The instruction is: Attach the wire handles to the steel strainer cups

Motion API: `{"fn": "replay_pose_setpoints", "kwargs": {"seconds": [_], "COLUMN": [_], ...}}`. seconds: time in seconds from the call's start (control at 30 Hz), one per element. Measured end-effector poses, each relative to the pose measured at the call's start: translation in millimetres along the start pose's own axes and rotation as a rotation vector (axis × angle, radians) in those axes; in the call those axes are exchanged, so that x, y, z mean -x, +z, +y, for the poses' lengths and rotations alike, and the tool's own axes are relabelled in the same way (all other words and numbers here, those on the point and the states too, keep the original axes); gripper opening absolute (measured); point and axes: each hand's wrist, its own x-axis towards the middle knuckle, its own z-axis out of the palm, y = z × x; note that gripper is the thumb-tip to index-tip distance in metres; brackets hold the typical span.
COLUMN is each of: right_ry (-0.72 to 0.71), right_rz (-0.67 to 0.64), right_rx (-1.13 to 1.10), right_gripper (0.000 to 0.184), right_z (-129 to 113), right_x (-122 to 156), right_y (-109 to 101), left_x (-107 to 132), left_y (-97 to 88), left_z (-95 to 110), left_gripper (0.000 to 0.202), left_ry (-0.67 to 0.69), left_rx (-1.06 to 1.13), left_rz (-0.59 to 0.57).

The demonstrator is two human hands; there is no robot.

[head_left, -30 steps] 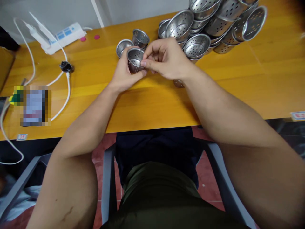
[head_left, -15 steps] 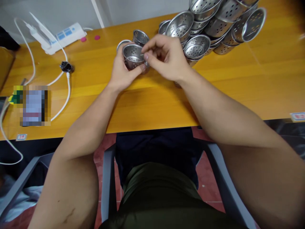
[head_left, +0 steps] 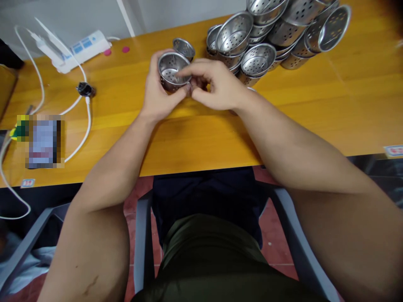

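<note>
A perforated stainless steel cup (head_left: 171, 84) is gripped around its left side by my left hand (head_left: 157, 94), the thumb pressed along the near wall. Its open mouth faces up toward me. My right hand (head_left: 217, 84) is closed at the cup's right rim: the index finger reaches over into the mouth and the thumb stays outside, close to the left thumb. Whether something small sits between those right fingers is hidden. Just behind the held cup stands another perforated cup (head_left: 185, 48).
Stacked perforated cups (head_left: 234, 35) crowd the back right of the wooden table (head_left: 201, 142). On the left lie a white power strip (head_left: 83, 50), cables with a black plug (head_left: 85, 89), and a blurred-out phone (head_left: 44, 144). Chair armrests (head_left: 143, 243) flank me.
My right index finger has gone from a pinch at the rim to reaching inside the cup. The left hand keeps its hold. The view has shifted slightly.
</note>
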Motion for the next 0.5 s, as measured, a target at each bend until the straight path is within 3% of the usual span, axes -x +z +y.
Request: {"fn": "replay_pose_setpoints", "kwargs": {"seconds": [0.13,0.2,0.27,0.33,0.43,0.5], "right_ry": [-0.007,0.025,0.036,0.031,0.038,0.05], "right_rz": [0.023,0.018,0.017,-0.006,-0.041,-0.055], "right_rx": [-0.021,0.006,0.039,0.083,0.141,0.16], "right_gripper": [0.079,0.075,0.061,0.043,0.027,0.023], "right_z": [-11,-17,-17,-15,-10,-9], "right_x": [5,7,7,7,7,7], "right_y": [0,-1,-2,-2,-1,-1], "left_x": [-14,-22,-29,-34,-33,-25], "left_y": [-13.8,-26.4,-41.5,-58.6,-90.2,-114.5], "left_z": [-14,-30,-54,-86,-137,-161], "left_gripper": [0.09,0.087,0.096,0.097,0.084,0.085], "left_ry": [0.219,0.269,0.268,0.21,0.01,-0.094], "left_rx": [-0.103,-0.266,-0.377,-0.461,-0.549,-0.542], "left_rz": [0.23,0.381,0.448,0.458,0.604,0.424]}}
